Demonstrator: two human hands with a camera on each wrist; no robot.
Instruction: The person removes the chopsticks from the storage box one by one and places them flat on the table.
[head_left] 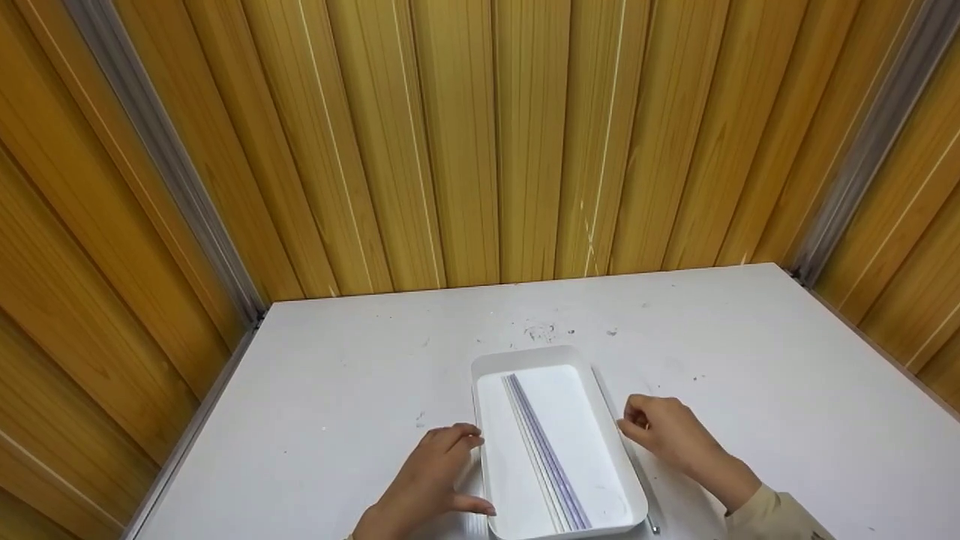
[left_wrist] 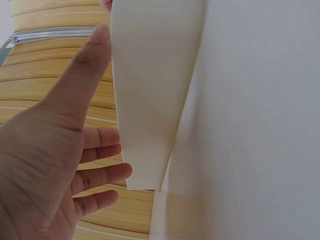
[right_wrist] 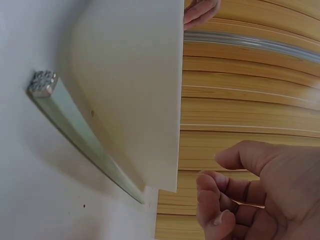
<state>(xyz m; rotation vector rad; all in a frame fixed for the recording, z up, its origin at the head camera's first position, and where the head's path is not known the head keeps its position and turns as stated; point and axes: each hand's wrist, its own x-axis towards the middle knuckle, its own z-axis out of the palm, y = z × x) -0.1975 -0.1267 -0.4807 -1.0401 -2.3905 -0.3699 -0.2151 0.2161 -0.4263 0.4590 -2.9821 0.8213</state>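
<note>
A white rectangular tray (head_left: pixel 592 435) lies on the table, with a bundle of several long thin sticks (head_left: pixel 545 450), some white and some lilac, slanting across its floor. My left hand (head_left: pixel 431 472) is at the tray's left edge, fingers and thumb spread along the rim; the left wrist view shows the fingers extended beside the tray wall (left_wrist: pixel 150 100). Beside the right rim, my right hand (head_left: pixel 675 427) is raised with its fingers loosely curled and nothing between them. A slim square rod (right_wrist: pixel 75 125) with a glittery end lies along the tray's right side.
The white tabletop (head_left: pixel 360 390) has dark scuffs (head_left: pixel 540 331) beyond the tray. Yellow wood-patterned panels (head_left: pixel 457 150) rise at the back and both sides, with grey metal posts (head_left: pixel 172 157) in the corners.
</note>
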